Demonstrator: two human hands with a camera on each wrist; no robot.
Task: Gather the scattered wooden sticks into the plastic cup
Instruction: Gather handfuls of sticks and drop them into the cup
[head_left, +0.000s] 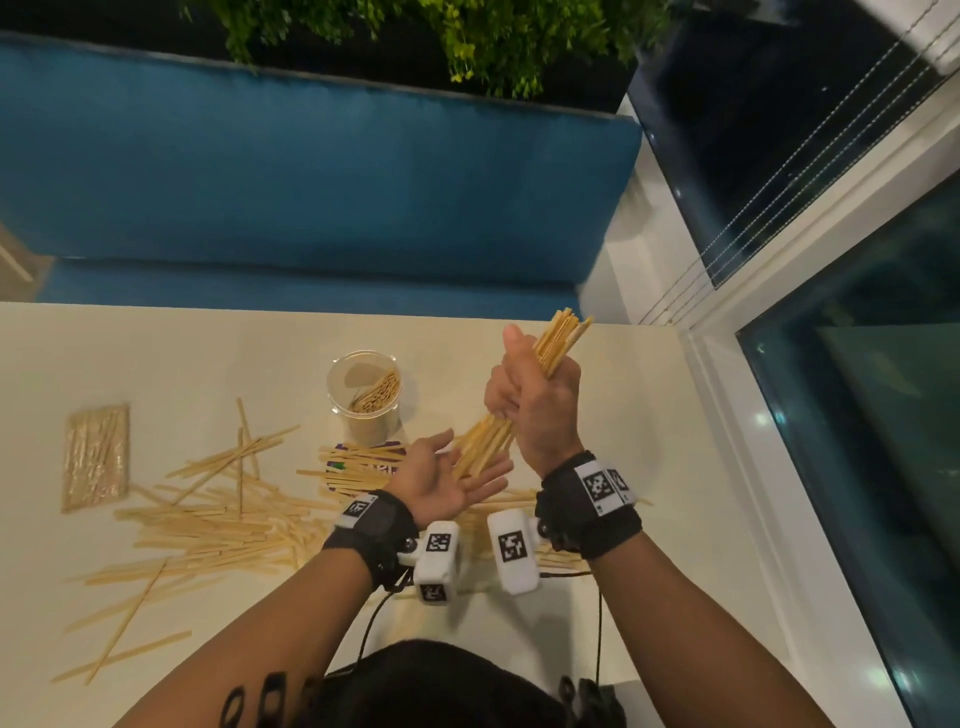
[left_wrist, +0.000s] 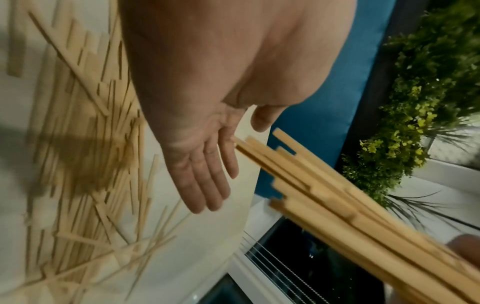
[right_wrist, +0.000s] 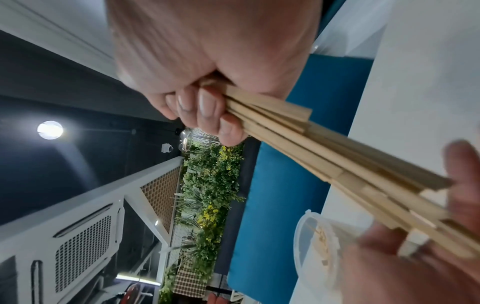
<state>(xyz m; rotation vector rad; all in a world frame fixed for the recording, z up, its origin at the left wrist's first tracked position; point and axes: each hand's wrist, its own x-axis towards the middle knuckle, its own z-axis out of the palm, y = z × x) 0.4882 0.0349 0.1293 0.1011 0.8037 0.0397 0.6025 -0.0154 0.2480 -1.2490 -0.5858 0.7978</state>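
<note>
Right hand (head_left: 530, 395): fingers curled round stick bundle (head_left: 558, 338).
Left hand (head_left: 447, 478): fingers straight, together, apparently touching the bundle's near ends.
Cup (head_left: 363, 395): far left of hands, some sticks inside.
Loose sticks (head_left: 208, 525): table (head_left: 156, 343), left.

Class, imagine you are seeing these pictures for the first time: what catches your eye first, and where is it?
The right hand grips a thick bundle of sticks raised above the table, its lower ends meeting the open left hand. More sticks sprawl across the table to the left, and beyond the hands stands a plastic cup, already holding some.
</note>
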